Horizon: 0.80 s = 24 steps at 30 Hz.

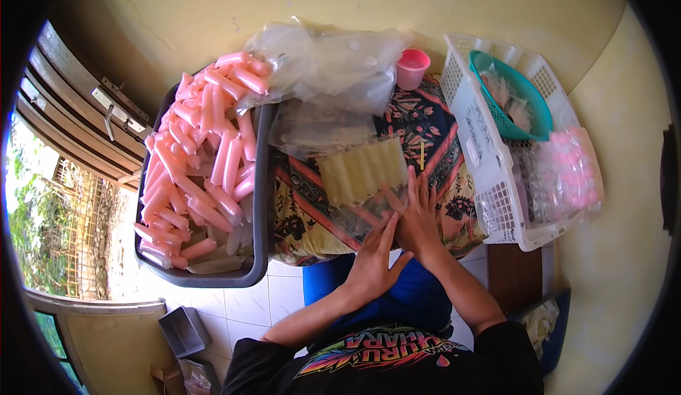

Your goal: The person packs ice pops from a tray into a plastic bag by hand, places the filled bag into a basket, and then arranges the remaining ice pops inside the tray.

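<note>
A clear plastic bag (pixel 363 171) lies flat in front of me, with several pale yellow tube-shaped packs side by side in its far part. Its near part looks flat. My left hand (pixel 376 259) is at the bag's near edge, fingers straight and thumb held apart. Beside it, my right hand (pixel 420 219) rests at the bag's near right corner with its fingers extended. The fingertips of the two hands come close together, and whether the left ones press on the plastic is unclear. A thin yellow stick (pixel 422 155) lies just beyond my right fingertips.
A dark tub (pixel 260 192) heaped with pink filled tubes (pixel 213 107) stands left. Clear plastic bags (pixel 340 65) lie behind, near a pink cup (pixel 412 69). A white crate (pixel 479 139) at right holds a teal basket (pixel 481 70) and bagged pink items (pixel 569 169). Patterned cloth (pixel 308 182) lies underneath.
</note>
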Tool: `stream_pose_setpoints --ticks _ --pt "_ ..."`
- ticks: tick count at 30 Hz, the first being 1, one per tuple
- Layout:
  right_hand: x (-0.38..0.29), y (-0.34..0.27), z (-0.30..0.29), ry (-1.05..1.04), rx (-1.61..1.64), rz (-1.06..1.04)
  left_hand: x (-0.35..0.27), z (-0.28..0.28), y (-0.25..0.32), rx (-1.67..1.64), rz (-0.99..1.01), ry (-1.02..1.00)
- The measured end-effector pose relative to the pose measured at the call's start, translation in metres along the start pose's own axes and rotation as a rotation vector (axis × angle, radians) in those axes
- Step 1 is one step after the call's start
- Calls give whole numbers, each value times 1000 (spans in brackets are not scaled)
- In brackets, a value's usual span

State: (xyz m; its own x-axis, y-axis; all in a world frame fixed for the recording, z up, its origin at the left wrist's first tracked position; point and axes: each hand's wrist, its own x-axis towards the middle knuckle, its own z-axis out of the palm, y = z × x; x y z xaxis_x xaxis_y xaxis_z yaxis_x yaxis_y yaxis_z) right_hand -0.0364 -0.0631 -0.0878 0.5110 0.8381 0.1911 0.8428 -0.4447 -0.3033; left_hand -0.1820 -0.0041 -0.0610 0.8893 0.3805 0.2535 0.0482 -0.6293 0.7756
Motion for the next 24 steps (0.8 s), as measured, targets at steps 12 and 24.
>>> stream_pose_setpoints --ticks 12,24 --pt "-4 -11 1 -37 14 -108 -16 -9 1 -88 -96 87" --pt "2 -17 0 -7 -3 -188 -25 -16 2 -72 -68 23"
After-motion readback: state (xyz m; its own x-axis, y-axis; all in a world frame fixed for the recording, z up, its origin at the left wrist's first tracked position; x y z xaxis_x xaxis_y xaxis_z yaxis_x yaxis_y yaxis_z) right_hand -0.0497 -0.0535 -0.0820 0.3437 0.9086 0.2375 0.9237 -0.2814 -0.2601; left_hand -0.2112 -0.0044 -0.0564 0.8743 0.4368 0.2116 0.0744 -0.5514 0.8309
